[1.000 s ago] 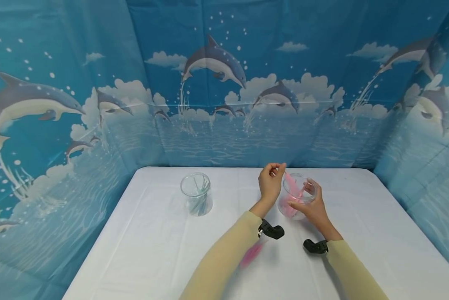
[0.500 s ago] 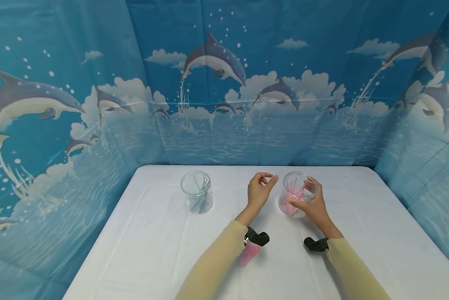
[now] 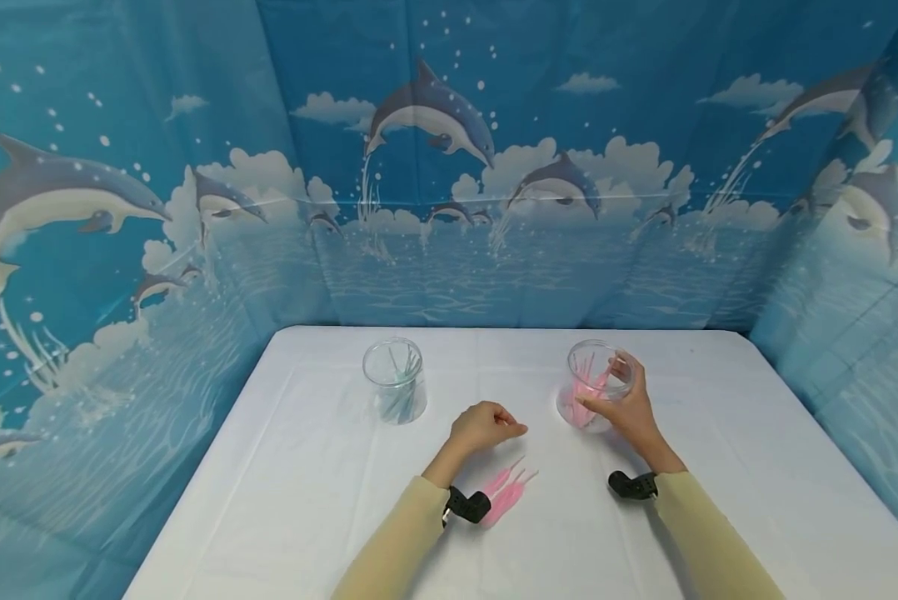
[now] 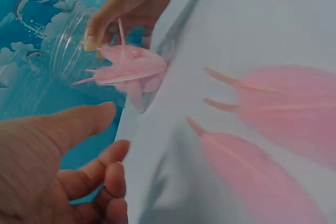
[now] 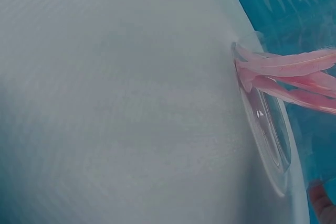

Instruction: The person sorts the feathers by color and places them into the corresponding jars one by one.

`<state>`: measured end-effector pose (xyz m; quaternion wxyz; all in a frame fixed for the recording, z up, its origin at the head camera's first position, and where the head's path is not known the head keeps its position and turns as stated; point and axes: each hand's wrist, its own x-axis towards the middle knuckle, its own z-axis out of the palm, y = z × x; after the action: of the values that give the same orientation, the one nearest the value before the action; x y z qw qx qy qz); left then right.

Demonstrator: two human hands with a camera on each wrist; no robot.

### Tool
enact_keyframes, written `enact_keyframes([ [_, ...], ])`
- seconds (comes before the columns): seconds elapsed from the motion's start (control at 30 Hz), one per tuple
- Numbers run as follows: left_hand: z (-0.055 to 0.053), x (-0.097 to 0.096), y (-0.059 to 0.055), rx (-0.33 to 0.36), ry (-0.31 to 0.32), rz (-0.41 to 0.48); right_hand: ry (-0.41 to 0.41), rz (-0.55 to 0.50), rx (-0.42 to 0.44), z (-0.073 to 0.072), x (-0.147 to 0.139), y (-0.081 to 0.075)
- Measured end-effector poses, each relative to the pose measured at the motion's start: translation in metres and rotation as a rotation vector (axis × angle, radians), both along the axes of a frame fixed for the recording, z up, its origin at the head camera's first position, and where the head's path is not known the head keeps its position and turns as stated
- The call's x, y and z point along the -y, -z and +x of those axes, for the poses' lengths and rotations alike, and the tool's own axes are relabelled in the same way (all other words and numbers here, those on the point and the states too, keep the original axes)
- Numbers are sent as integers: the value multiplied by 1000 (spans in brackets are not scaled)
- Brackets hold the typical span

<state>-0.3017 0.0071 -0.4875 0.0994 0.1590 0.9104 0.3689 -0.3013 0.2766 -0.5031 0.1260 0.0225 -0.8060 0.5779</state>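
Observation:
My left hand [image 3: 481, 427] hovers over the white table with loosely bent fingers, a gap between thumb and fingertips and nothing held. Right below it lie pink feathers [image 3: 504, 498]; the left wrist view shows three feathers [image 4: 257, 171], quills pointing towards the jars' side. My right hand [image 3: 632, 412] grips a clear jar [image 3: 571, 362] by its right side, thumb in front and fingers behind. Inside that jar stand several pink feathers [image 3: 581, 404], quills up. In the right wrist view their lower ends [image 5: 252, 72] meet the jar's base, and only a fingertip shows.
A second clear jar [image 3: 380, 400] stands at the back left, with several thin blue-grey stems [image 3: 401, 400] leaning in it. Behind the white table [image 3: 284, 500] hangs a blue curtain [image 3: 449, 283] printed with dolphins, which also runs along both sides.
My left hand let a pink feather go into the right jar, then drew back left and towards me, uncovering the feathers on the table. My right hand stays on the jar.

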Motion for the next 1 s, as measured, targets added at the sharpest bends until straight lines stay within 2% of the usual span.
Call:
enact_keyframes([
  [0.17,22,3,8,-68,-12,-195,8,-2,22,-4,-5,6],
  [0.33,35,0,13,-147,-10,-276,-7,-15,11,6,2,-8],
  [0.43,38,-2,14,-183,-15,-296,-6,0,12,14,8,-17],
  [0.6,38,-4,15,-187,-18,-297,-1,9,18,18,11,-19],
  [0.87,39,-5,12,-197,-8,-315,7,6,25,2,-1,0],
  [1.0,38,-2,11,-180,4,-319,8,5,17,-3,-4,7],
])
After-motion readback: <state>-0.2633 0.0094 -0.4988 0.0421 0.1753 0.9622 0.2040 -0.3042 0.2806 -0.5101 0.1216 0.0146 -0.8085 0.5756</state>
